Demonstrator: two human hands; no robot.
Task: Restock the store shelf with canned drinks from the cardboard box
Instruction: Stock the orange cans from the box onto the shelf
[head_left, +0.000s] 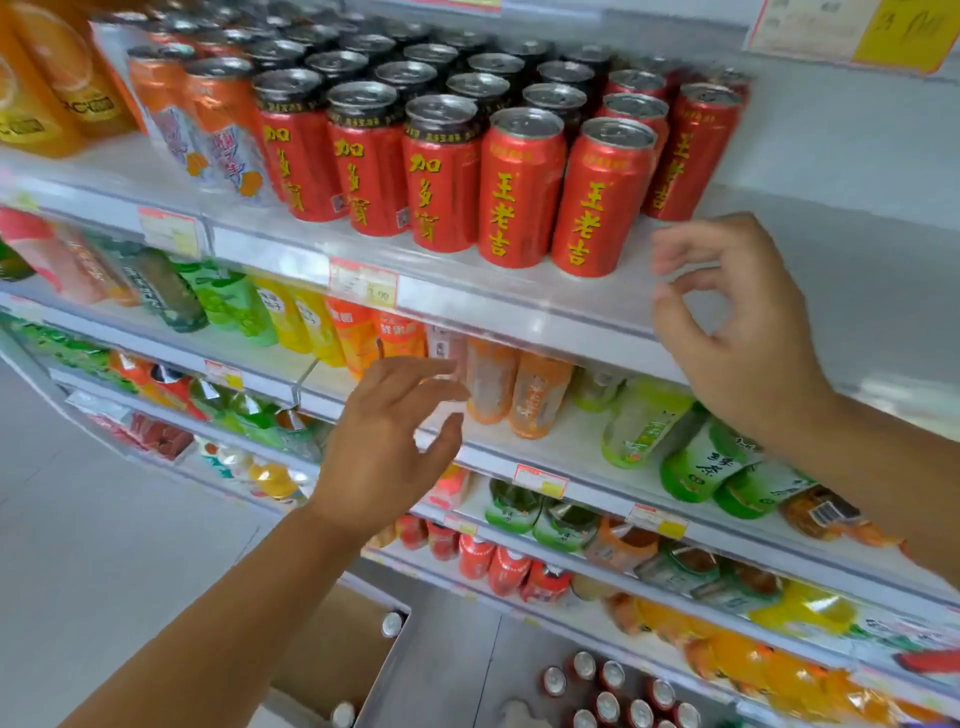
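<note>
Rows of red canned drinks (519, 187) stand on the top white shelf (467, 296), several deep. My right hand (737, 332) hovers at the shelf's front edge, just right of the nearest red can (602, 197), fingers curled apart and holding nothing. My left hand (389, 447) is lower, in front of the second shelf, fingers spread and empty. The cardboard box (332, 660) sits on the floor below, with a couple of can tops (392, 623) showing at its edge. More red cans (613, 691) stand grouped on the floor at the bottom.
Orange cans (208, 119) and orange juice cartons (47, 88) fill the top shelf's left side. Lower shelves hold bottled teas and juices (701, 467). Price tags (363, 283) hang on the shelf rails. Bare shelf space lies right of the red cans.
</note>
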